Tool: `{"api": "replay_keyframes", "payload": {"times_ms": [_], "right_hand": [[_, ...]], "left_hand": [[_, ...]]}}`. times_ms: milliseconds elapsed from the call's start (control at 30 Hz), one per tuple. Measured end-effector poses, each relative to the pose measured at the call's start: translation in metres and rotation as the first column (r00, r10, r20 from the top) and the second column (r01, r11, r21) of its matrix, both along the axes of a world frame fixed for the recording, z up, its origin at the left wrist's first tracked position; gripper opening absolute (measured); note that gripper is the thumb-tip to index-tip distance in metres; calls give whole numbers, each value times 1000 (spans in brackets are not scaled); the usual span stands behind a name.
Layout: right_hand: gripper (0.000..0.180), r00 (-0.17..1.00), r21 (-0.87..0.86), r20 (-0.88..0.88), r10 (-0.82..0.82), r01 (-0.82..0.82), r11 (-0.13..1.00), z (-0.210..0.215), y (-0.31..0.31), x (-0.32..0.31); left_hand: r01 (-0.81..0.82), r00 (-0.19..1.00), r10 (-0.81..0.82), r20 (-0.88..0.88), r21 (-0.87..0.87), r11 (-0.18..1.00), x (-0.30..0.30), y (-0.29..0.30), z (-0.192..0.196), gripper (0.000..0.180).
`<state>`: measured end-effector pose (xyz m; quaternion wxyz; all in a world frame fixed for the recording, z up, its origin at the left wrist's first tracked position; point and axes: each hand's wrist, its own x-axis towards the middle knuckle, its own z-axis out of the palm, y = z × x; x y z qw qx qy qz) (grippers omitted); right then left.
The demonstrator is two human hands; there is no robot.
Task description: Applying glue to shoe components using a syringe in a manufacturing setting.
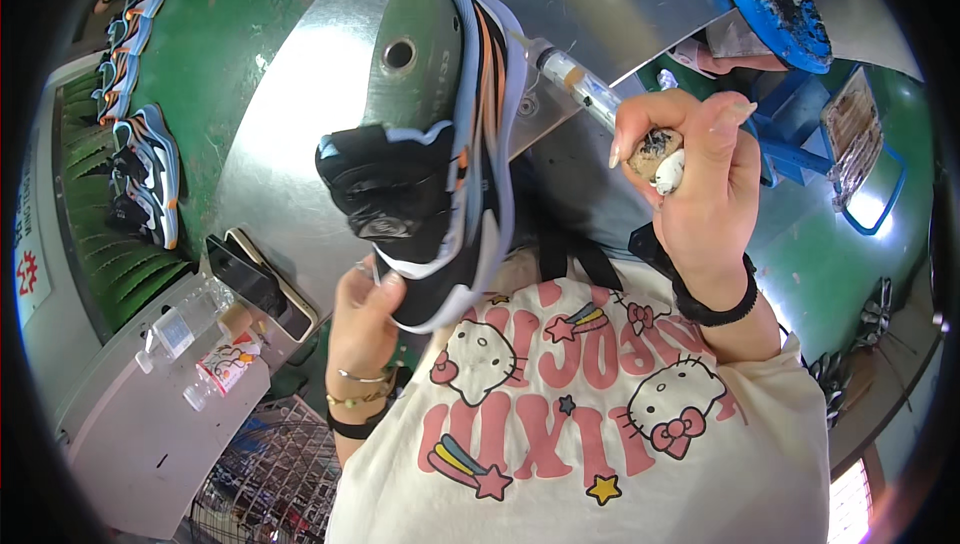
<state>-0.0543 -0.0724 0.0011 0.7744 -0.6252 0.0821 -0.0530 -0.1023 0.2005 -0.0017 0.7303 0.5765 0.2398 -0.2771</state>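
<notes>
A sports shoe (pixel 487 144) in black, light blue, white and orange stands heel-up before me, its sole side facing right. Inside it sits a dark green shoe last (pixel 425 59) with a round metal-rimmed hole, and the black tongue (pixel 388 184) is folded outward. My left hand (pixel 362 329) is closed on the toe end at the bottom, its fingers partly hidden beneath. To the right, my right hand (pixel 695 159) is wrapped round a clear syringe (pixel 585 86) containing amber-brown stuff. The syringe's thin tip points at the shoe's upper side edge; contact is hard to tell. A stained, whitish lump shows at its rear end.
Metal table (pixel 290 134) lies under the shoe. Several similar shoes (pixel 145 174) line a green-slatted conveyor (pixel 100 234) at left. Phones (pixel 265 284) and plastic bottles (pixel 225 364) rest on a side ledge, above a wire basket (pixel 270 474). A blue stool frame (pixel 800 134) stands at right.
</notes>
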Motion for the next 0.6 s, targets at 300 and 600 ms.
{"api": "replay_keyframes", "payload": {"times_ms": [300,600], "right_hand": [[58,998,-30,-69,-7,5,1000,14,0,-13],[61,990,-112,50,130,-124,986,28,-6,-33]], "left_hand": [[124,992,-122,28,-328,937,3,-32,-17,77],[70,996,-93,-15,-538,840,3,-46,-30,80]]}}
